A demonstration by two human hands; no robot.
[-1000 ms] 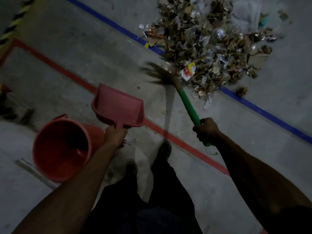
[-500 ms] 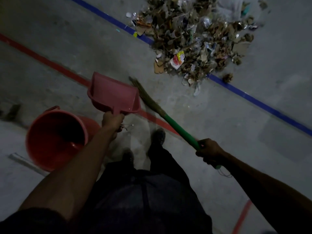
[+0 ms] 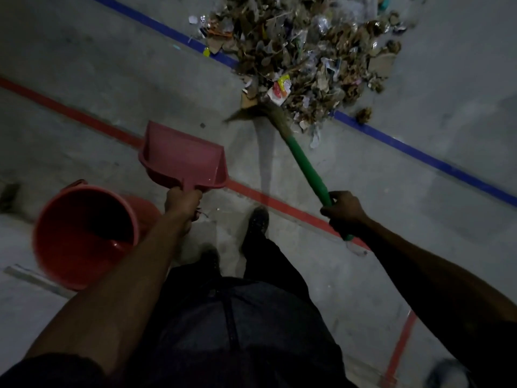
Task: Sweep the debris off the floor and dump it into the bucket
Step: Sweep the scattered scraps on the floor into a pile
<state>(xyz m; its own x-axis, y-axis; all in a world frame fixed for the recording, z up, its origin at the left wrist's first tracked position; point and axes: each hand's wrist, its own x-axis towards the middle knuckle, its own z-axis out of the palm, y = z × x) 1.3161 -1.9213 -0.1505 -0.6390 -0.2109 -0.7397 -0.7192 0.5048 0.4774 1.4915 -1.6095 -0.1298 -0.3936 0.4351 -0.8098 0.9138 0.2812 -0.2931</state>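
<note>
A heap of debris [image 3: 310, 60] lies on the floor [image 3: 419, 163] across a blue line [image 3: 419, 155]. The right hand [image 3: 342, 210] grips a green-handled broom [image 3: 302, 161], bristles at the heap's near edge. The left hand [image 3: 181, 203] grips a pink dustpan [image 3: 181, 161] beside a red bucket [image 3: 84, 236].

We see a grey concrete floor [image 3: 419, 191] crossed by a red painted line [image 3: 84, 113] running diagonally. A blue line [image 3: 419, 156] lies beyond the red line, roughly parallel to it. Our dark shoe [image 3: 257, 219] touches the red line's near edge. A short red stripe [image 3: 400, 345] sits nearer, lower right.
</note>
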